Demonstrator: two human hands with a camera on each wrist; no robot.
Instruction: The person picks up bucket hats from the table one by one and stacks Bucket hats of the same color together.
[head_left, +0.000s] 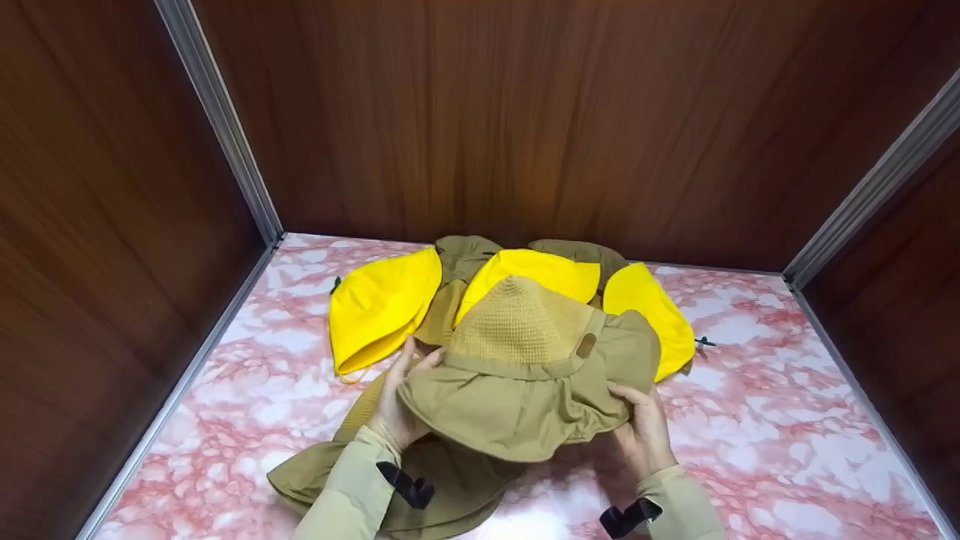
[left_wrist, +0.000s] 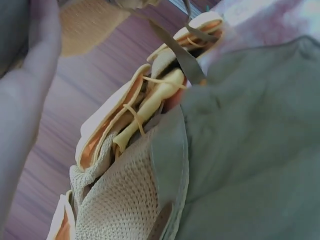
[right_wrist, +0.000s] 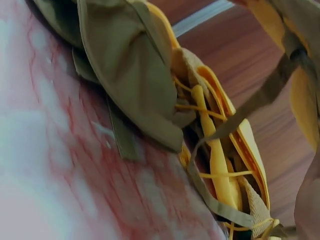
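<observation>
A khaki sun hat (head_left: 517, 330) with a knitted crown, wide cloth brim and small brown patch is held up by both hands in the head view. My left hand (head_left: 397, 412) grips the brim's left side, some fingers hidden beneath the cloth. On the other side, my right hand (head_left: 645, 427) pinches the brim, thumb on top. A strap (right_wrist: 260, 107) hangs across the right wrist view. Below the left hand, a second khaki hat (head_left: 450, 487) lies on the table, its mesh crown (left_wrist: 120, 200) showing in the left wrist view.
Behind the held hat lie yellow hats, one at the left (head_left: 382, 300), one in the middle (head_left: 536, 270) and one at the right (head_left: 649, 315). More khaki brims (head_left: 469, 255) lie among them. Brown wood-grain panels (head_left: 525, 127) enclose the pink marbled tabletop (head_left: 787, 420).
</observation>
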